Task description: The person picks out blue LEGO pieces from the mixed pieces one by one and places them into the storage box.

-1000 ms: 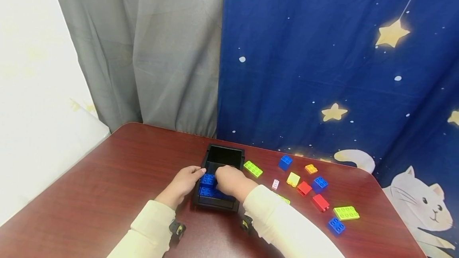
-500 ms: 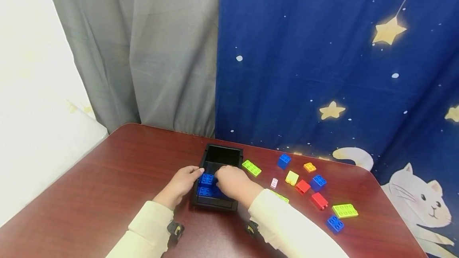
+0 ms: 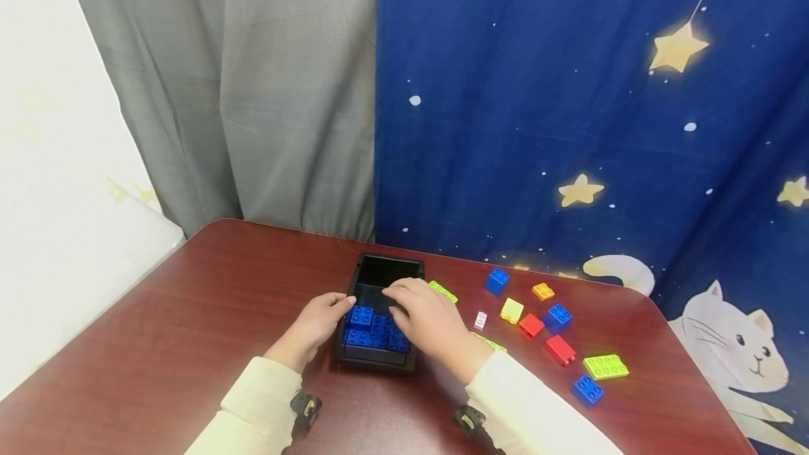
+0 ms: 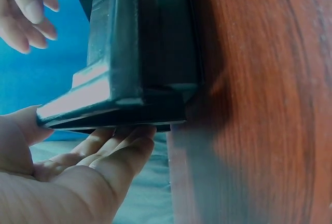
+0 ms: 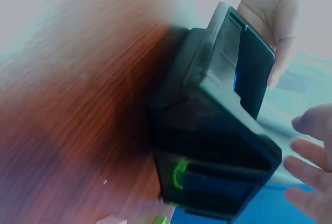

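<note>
A black box (image 3: 379, 358) stands on the table with several blue building bricks (image 3: 369, 332) in its near part. One blue brick (image 3: 362, 316) sits higher than the others, at the left. My left hand (image 3: 316, 325) grips the box's left side, its thumb (image 4: 28, 123) on the rim and its fingers (image 4: 111, 156) against the outer wall. Over the box's right side hovers my right hand (image 3: 432, 318), fingers apart and nothing between them. It hides part of the right rim. In the right wrist view its fingers (image 5: 308, 169) are clear of the box.
Loose bricks lie right of the box: lime ones (image 3: 605, 366), blue ones (image 3: 588, 390), red ones (image 3: 560, 350), a yellow one (image 3: 512, 310), an orange one (image 3: 543, 291) and a small pink one (image 3: 480, 320). Curtains (image 3: 303, 125) hang behind the table (image 3: 265, 265).
My right hand has come up out of the box and moved right, its fingers opening. More blue bricks show inside. The left hand keeps its hold on the box.
</note>
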Demonstrator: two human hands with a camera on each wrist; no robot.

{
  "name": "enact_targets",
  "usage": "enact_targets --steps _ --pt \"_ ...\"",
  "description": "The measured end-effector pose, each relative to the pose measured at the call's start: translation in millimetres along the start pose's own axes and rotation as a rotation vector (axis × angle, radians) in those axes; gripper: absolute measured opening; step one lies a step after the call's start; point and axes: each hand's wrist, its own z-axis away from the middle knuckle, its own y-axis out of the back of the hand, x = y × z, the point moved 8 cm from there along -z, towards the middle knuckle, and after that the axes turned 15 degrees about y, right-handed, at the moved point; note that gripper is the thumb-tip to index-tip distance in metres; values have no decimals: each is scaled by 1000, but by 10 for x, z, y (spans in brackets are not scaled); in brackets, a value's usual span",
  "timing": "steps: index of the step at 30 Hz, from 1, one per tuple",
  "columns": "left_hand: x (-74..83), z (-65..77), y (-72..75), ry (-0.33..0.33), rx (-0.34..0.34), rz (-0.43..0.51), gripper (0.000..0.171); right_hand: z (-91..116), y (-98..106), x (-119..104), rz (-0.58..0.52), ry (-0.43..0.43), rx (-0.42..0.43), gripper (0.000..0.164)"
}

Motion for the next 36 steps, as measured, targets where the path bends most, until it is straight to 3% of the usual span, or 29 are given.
enact_targets --steps 3,7,19,24,36 --pt "-9 -11 -5 -2 1 3 48 91 124 36 31 16 116 34" --pt "-19 -16 -8 -1 0 11 48 235 241 144 69 -17 196 43" --pt "-8 -9 -17 0 -6 16 49 710 432 540 111 -181 251 56" --pt "-2 -9 -27 -2 -4 14 49 905 513 718 122 -243 250 56" --pt "-26 -20 -4 5 -5 15 51 1335 566 1148 164 -479 130 49"
